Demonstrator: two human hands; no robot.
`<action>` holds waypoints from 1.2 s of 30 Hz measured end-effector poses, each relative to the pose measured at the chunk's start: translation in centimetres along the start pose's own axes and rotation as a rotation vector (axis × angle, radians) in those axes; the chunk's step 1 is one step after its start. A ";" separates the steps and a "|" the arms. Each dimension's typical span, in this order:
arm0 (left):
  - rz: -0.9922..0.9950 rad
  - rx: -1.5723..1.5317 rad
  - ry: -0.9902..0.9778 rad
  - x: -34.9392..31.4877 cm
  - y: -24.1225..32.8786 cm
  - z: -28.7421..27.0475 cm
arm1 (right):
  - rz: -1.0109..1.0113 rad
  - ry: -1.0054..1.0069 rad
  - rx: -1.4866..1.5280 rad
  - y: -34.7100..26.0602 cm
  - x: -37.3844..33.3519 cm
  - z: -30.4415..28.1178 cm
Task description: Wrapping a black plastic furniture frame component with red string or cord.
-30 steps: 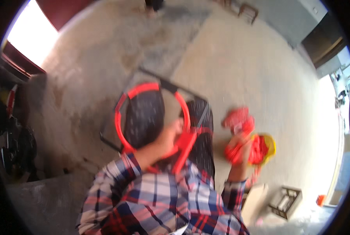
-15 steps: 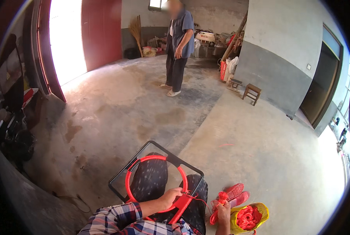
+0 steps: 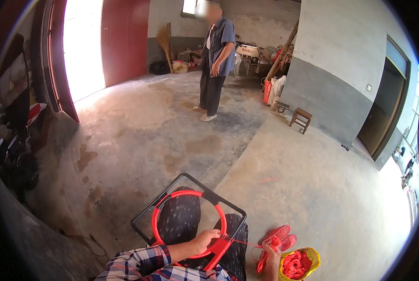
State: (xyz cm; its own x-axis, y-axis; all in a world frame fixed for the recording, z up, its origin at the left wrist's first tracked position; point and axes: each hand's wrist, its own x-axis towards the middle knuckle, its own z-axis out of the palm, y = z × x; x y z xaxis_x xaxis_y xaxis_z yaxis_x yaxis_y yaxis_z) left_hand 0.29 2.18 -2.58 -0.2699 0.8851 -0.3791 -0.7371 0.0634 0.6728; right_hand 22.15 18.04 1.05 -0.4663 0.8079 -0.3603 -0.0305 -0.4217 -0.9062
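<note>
Across my knees lies a black square frame with a round ring inside it, wrapped mostly in red cord. My left hand grips the ring's near right side, where the wrapping is thick. My right hand, beyond my right knee, is closed around a bundle of red cord. A thin strand runs nearly straight from the wrapped part of the ring to that hand. The left fingertips are partly hidden at the ring.
Beside my right hand stands a yellow bag of red cord. Red shoes lie just beyond it. Farther off are a small wooden stool and a standing person. A broom leans at the back wall.
The strand between ring and right hand has gone from slack and curved to nearly straight. My right hand has moved slightly lower and right. The left hand keeps its hold.
</note>
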 end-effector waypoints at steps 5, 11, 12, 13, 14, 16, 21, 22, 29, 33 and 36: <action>-0.148 -0.079 0.013 -0.7 1.7 0.9 | -0.029 0.038 -0.039 3.8 -0.6 -1.8; -0.192 -0.076 -0.056 -0.8 2.4 1.0 | 0.026 0.023 -0.120 7.7 -1.1 -2.1; -0.196 -0.145 -0.098 -0.9 2.7 1.1 | 0.034 0.057 -0.050 9.1 -0.7 -2.5; -0.197 -0.211 -0.145 -1.3 3.1 1.4 | 0.036 0.090 0.022 9.6 -0.9 -2.4; -0.218 -0.179 -0.124 -1.6 3.7 1.9 | 0.008 0.064 0.127 9.9 -1.1 -2.2; -0.194 -0.163 -0.129 -1.6 3.7 1.6 | 0.021 0.052 0.093 8.9 -1.8 -1.5; -0.187 -0.165 -0.115 -2.5 4.5 1.6 | -0.020 -0.025 -0.141 6.6 -3.7 -0.4; -0.190 -0.176 -0.133 -2.8 4.7 1.7 | -0.031 -0.036 -0.095 6.4 -4.0 0.0; -0.198 -0.098 -0.129 -2.7 5.0 1.7 | -0.182 -0.042 -0.033 6.7 -4.2 0.9; -0.185 -0.148 -0.044 -2.7 5.6 2.6 | -0.132 -0.046 -0.130 5.3 -5.3 1.0; -0.227 -0.148 0.017 -2.9 4.3 2.4 | -0.129 -0.065 -0.051 6.9 -4.7 -0.9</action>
State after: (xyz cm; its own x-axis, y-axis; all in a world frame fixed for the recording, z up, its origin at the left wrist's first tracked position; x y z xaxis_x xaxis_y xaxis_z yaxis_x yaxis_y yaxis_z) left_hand -0.61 1.04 2.96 -0.0965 0.8482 -0.5208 -0.8622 0.1902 0.4695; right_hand 24.95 11.75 -3.73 -0.5179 0.8250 -0.2263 -0.0495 -0.2930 -0.9548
